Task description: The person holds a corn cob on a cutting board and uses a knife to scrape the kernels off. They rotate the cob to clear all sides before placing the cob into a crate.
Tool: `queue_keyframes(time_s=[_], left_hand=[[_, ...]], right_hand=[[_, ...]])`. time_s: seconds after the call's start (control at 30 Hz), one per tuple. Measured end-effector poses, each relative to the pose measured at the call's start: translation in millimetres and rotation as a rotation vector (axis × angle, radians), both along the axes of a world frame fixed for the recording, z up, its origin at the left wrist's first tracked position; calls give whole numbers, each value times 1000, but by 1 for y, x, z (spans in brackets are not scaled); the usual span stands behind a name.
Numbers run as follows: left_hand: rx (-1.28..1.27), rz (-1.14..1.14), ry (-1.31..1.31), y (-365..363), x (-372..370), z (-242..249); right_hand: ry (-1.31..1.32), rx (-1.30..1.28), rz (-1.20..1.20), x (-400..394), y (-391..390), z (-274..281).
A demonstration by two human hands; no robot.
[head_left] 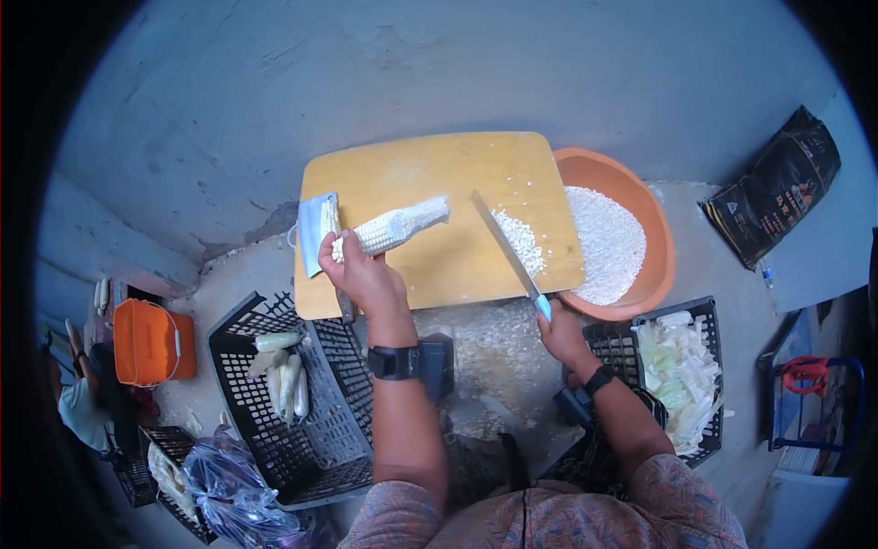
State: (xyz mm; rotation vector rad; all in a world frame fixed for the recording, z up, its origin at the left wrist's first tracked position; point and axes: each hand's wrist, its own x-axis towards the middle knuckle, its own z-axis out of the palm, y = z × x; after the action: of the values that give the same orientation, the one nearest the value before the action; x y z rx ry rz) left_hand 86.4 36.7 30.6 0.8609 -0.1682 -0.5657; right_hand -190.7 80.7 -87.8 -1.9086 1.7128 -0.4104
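My left hand (361, 274) is closed round the base of a white corn cob (389, 229), tilted over the yellow cutting board (421, 165); kernels are gone from its far end. My right hand (560, 337) grips the blue-and-white handle of a long knife (508, 245), its blade slanting up and left over the board. Just right of the blade lies a pile of loose kernels (523, 242). A cleaver (316, 231) rests at the board's left edge, beside my left hand, with another piece of corn by its blade.
An orange basin (660, 247) of kernels stands right of the board. Black crates hold corn cobs (288, 384) at left and husks (677, 375) at right. Farther left are an orange bucket (151, 343) and another person (82, 412). A black bag (777, 188) leans at the right wall.
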Motion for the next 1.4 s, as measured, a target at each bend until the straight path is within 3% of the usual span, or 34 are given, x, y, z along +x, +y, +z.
queue_keyframes(time_s=[0.1, 0.33, 0.5, 0.63, 0.77, 0.87, 1.0, 1.1, 1.23, 1.27, 1.33, 1.4], left_hand=[[0, -7, -2, -1, -1, -1], [11, -14, -5, -2, -5, 4], [-16, -17, -32, -2, -7, 6], [-44, -22, -43, -4, -10, 5], [-29, -37, -64, -7, -13, -1], [-6, -60, -73, -6, -15, 2], [6, -40, -72, -7, -13, 2], [22, -30, -63, -6, -10, 3], [29, -20, -52, -5, -5, 2], [28, -21, -48, -5, -5, 2], [24, -14, -42, -6, -5, 1], [25, -22, -39, -7, -5, -1]], right_hand=[[-18, -117, -96, -17, -9, 0], [191, -132, -340, -75, -52, -8], [103, -206, -389, -62, -48, 4], [-174, -105, -43, -7, -14, 31], [-200, 90, 303, 32, 23, 23], [-187, 240, 383, 49, 38, 20], [-175, 213, 383, 44, 32, 11], [-124, 122, 358, 21, 14, -1], [-66, -121, 33, -15, -23, -12], [-61, -122, 33, -24, -32, -12], [-7, -60, -260, -34, -47, -9], [-37, -70, -312, -32, -58, -12]])
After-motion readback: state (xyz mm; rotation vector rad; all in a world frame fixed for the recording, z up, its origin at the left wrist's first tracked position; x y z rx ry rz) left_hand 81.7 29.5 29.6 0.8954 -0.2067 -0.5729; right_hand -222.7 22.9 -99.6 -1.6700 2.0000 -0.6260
